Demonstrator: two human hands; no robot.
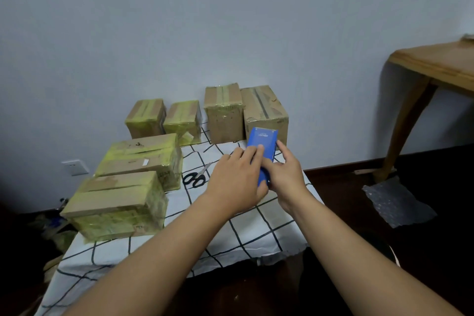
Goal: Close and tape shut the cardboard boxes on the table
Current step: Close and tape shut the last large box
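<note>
Blue tape dispenser [261,146] at centre right is being gripped by my left hand [237,182] and right hand [287,174], fingers curled; taped cardboard boxes [138,159] are sitting left on the checked tablecloth [246,233].

The tape tool [262,151] in the middle is bright blue with small white letters near its far end. The cloth on the table [256,233] is white with thin black lines that make big squares. The six boxes [120,202] on the left and far side are brown, and most have shiny yellow-green tape on them. The far right box [265,113] has a dark stripe down its top. The scissors [195,178] have black handles. The wall [179,20] is pale grey-blue. The other table [441,64] on the right is light brown wood. The floor [338,187] is very dark.
</note>
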